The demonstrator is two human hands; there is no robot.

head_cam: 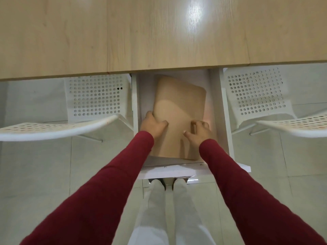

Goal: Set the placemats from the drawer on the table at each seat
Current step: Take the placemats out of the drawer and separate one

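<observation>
A white drawer (pixel 224 114) stands pulled out from under the light wooden table (pixel 123 32). Inside it lies a stack of tan placemats (pixel 180 103), slightly skewed. My left hand (pixel 153 126) grips the stack's left edge, fingers curled under and thumb on top. My right hand (pixel 198 130) rests on the top mat near its right side, fingers bent and pressing down on the surface. Both arms wear dark red sleeves.
Two white perforated chairs flank the drawer, one on the left (pixel 92 101) and one on the right (pixel 256 92), their seats tucked partly under the table. The floor is pale tile. My legs in white trousers (pixel 169 209) stand just before the drawer front.
</observation>
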